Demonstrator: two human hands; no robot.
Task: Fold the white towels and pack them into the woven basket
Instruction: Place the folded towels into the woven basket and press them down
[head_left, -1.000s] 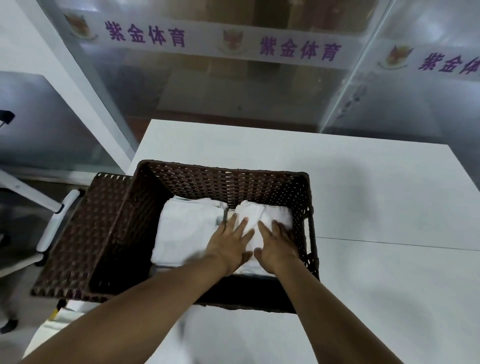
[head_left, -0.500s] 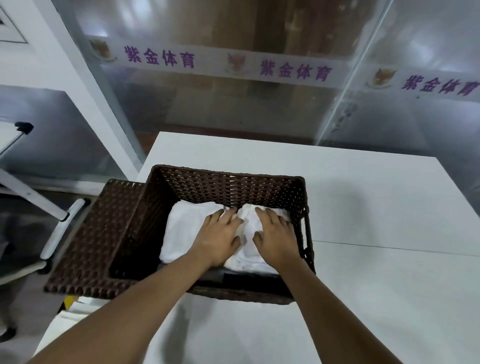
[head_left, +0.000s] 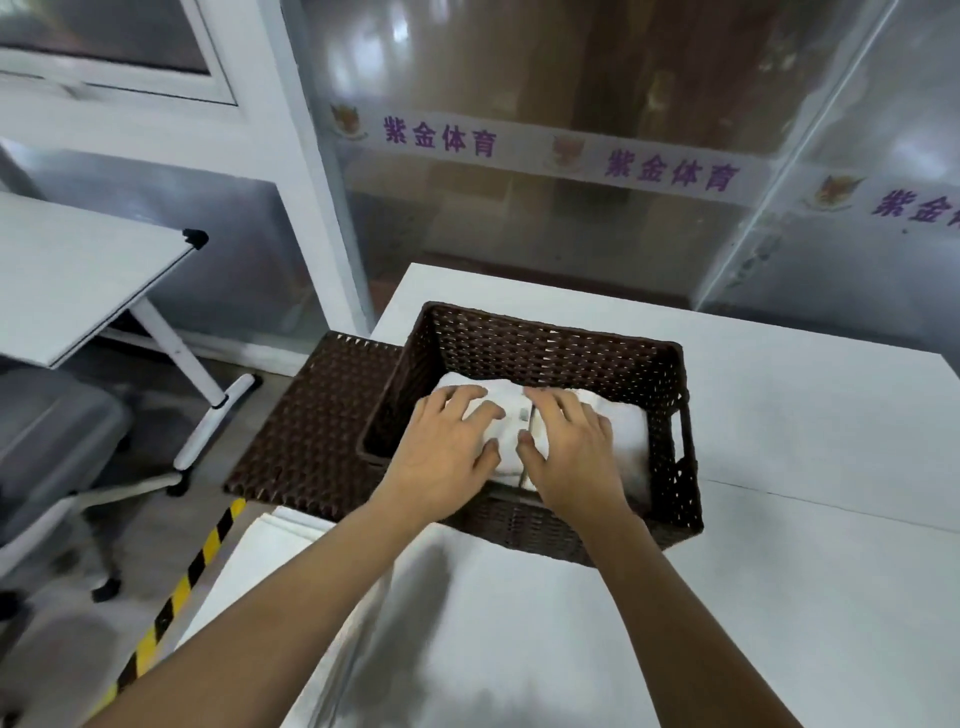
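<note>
Pressing folded white towels (head_left: 618, 436) inside the woven basket (head_left: 550, 348), left hand (head_left: 447, 457) and right hand (head_left: 576, 457) lie flat, gripping nothing

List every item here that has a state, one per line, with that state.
Woven basket: open-topped, on the table, towels inside.
Folded towels: side by side in the basket.
Left hand: fingers spread, pressing the towels.
Right hand: fingers spread, pressing the towels.
Basket lid: off, beside the basket.

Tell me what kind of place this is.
Probably an office or workroom, perhaps of a sports firm. A glass partition carries a printed strip with a logo and Chinese words for sports, white desks stand about, and a grey wheeled chair sits at the left.
</note>
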